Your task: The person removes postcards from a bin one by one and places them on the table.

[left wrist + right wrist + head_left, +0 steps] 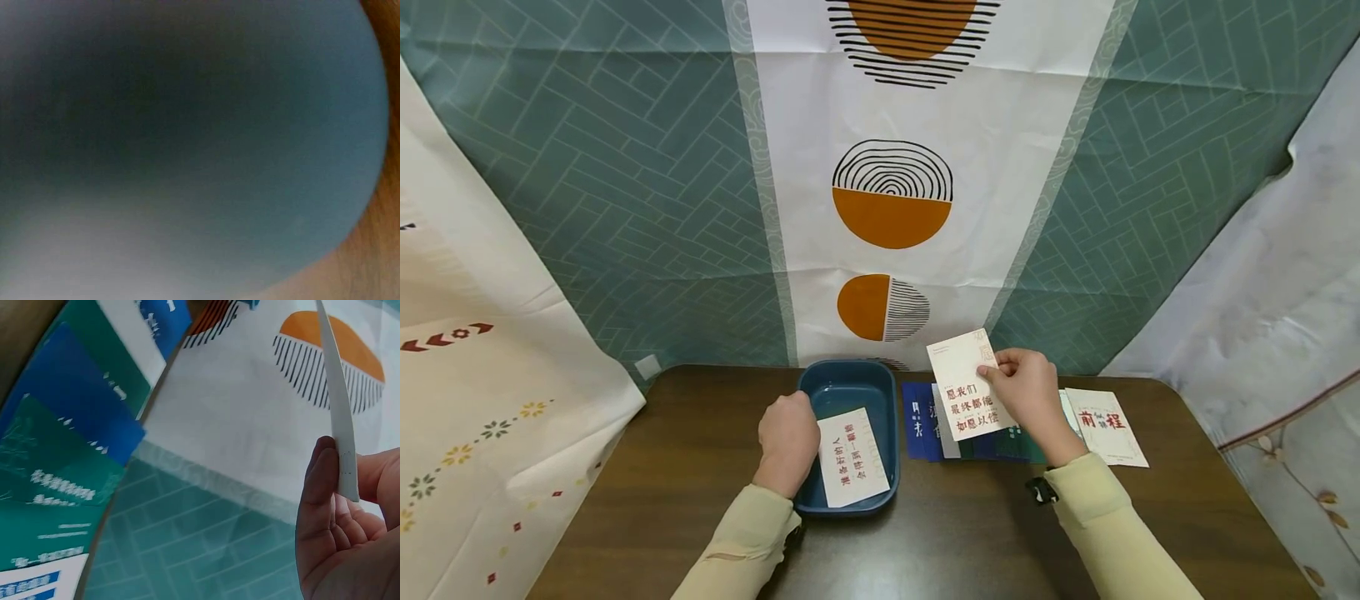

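Note:
My left hand (788, 442) has its fingers curled over the left rim of a deep blue tray (891, 417) and grips it; the fingertips are hidden. In the tray lies a white card (854, 458) with red lettering, close beside that hand. My right hand (1026, 396) pinches another white card (966, 392) with red writing between thumb and fingers, raised above the table. Edge-on, this card appears as a thin strip in the right wrist view. A row of overlapping blue and green cards (62, 381) lies beneath and behind my right hand.
A white card with red writing (1108, 425) ends the row at the right. The brown wooden table (970, 533) meets a patterned cloth backdrop (895, 108) at the back. Pale cloth hangs at both sides. The left wrist view is blurred and filled by the tray.

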Demonstrator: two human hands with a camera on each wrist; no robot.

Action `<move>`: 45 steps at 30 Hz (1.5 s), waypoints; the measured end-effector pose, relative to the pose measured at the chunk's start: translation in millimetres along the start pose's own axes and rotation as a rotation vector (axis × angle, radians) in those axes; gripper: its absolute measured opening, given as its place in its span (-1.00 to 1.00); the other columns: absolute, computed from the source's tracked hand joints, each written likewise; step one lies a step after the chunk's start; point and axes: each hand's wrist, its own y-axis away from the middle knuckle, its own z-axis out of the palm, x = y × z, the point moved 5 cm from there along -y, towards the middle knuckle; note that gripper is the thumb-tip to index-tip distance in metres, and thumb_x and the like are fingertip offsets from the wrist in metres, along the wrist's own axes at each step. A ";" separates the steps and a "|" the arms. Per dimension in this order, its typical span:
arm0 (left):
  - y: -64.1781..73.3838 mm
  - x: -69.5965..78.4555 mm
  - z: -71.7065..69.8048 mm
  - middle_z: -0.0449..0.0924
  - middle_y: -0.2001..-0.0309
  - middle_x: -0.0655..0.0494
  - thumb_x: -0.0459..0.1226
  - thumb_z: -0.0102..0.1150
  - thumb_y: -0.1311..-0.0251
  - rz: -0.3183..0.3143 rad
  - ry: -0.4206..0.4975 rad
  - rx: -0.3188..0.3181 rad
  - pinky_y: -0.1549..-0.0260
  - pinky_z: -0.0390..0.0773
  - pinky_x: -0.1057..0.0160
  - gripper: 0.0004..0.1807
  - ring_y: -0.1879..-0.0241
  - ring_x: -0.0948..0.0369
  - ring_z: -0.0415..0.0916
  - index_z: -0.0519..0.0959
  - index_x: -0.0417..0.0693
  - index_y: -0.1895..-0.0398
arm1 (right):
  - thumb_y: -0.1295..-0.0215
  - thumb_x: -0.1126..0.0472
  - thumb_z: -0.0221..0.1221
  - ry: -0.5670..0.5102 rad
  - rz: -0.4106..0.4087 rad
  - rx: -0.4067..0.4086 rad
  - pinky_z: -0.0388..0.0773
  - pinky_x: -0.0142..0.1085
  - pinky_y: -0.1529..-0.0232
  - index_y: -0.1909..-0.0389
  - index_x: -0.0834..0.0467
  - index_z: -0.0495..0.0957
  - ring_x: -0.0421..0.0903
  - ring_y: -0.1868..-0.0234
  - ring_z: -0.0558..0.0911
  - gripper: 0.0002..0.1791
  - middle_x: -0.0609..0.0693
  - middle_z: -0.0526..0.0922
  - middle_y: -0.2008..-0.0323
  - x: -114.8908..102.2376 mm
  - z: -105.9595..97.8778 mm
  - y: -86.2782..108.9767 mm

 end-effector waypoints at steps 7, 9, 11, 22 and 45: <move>-1.6 1.3 1.6 0.65 0.43 -0.21 -0.37 0.16 -0.08 0.007 -0.004 -0.002 0.73 0.51 0.04 -0.83 0.54 -0.01 0.58 0.62 -0.30 0.30 | -0.15 -0.02 0.25 0.039 0.028 0.006 0.42 -0.31 0.49 0.17 0.18 0.62 -0.07 0.45 0.54 -0.63 0.06 0.65 0.42 24.7 -13.2 -5.1; -1.7 1.7 2.5 0.65 0.43 -0.20 -0.37 0.16 -0.08 0.004 -0.004 -0.007 0.72 0.52 0.04 -0.83 0.55 -0.01 0.58 0.62 -0.31 0.30 | -0.15 -0.01 0.25 0.047 0.042 0.020 0.43 -0.31 0.50 0.13 0.20 0.61 -0.05 0.43 0.55 -0.61 0.08 0.65 0.40 33.5 -19.3 -6.4; -1.7 1.8 3.3 0.65 0.43 -0.21 -0.37 0.16 -0.08 0.000 -0.004 -0.012 0.72 0.52 0.03 -0.83 0.56 0.00 0.57 0.62 -0.31 0.30 | -0.15 -0.01 0.25 0.054 0.057 0.034 0.44 -0.31 0.50 0.10 0.21 0.60 -0.04 0.41 0.56 -0.58 0.11 0.66 0.38 43.2 -26.6 -7.8; -1.9 0.7 1.2 0.65 0.44 -0.21 -0.38 0.14 -0.08 -0.006 0.002 0.000 0.73 0.51 0.01 -0.84 0.55 -0.03 0.58 0.63 -0.31 0.32 | -0.24 -0.08 0.14 0.103 0.133 0.060 0.44 -0.27 0.52 -0.02 0.29 0.55 0.07 0.32 0.57 -0.46 0.25 0.64 0.25 101.3 -70.9 -14.6; 0.3 -0.8 -0.8 0.65 0.45 -0.20 -0.37 0.16 -0.06 -0.009 0.004 -0.005 0.71 0.52 0.02 -0.85 0.57 0.00 0.57 0.64 -0.30 0.34 | -0.24 0.07 0.13 0.285 0.259 0.148 0.29 -0.15 0.42 0.14 0.41 0.60 0.26 0.28 0.54 -0.56 0.36 0.64 0.22 206.2 -113.5 -8.7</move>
